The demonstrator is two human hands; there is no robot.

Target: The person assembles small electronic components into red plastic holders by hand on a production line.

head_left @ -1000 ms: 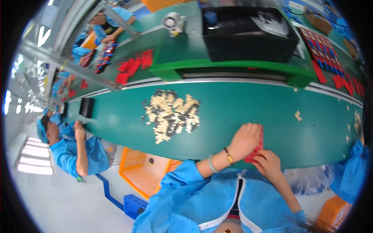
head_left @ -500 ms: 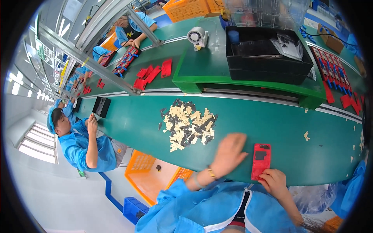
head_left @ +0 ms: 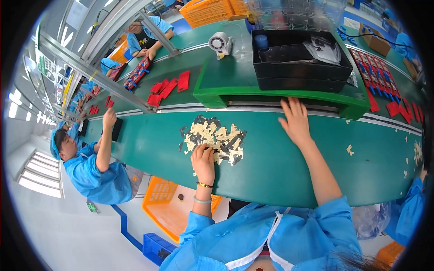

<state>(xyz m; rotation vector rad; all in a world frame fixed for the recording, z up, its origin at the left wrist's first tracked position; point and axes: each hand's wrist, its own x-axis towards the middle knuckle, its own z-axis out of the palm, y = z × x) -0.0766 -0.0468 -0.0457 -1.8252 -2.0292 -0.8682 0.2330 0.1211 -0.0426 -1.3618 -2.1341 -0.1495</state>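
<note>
A heap of small beige and black parts [head_left: 213, 137] lies on the green conveyor belt [head_left: 280, 167] in front of me. My left hand [head_left: 203, 160] rests on the heap's near edge with its fingertips bunched among the pieces; whether it grips one is hidden. My right hand [head_left: 296, 118] is stretched out flat, palm down and fingers apart, at the belt's far edge just below the raised green shelf [head_left: 235, 88]. I see nothing in it.
On the shelf stand a black bin [head_left: 300, 67] and a small white fan [head_left: 220, 43]. Red plates [head_left: 169, 86] lie on the far belt, and red and blue parts [head_left: 377, 67] at the right. A co-worker [head_left: 88, 169] sits at the left. An orange crate [head_left: 165, 205] is below.
The red plate that lay by my right hand is out of view. My right hand has reached forward to the belt's far edge, and my left hand has moved left onto the heap.
</note>
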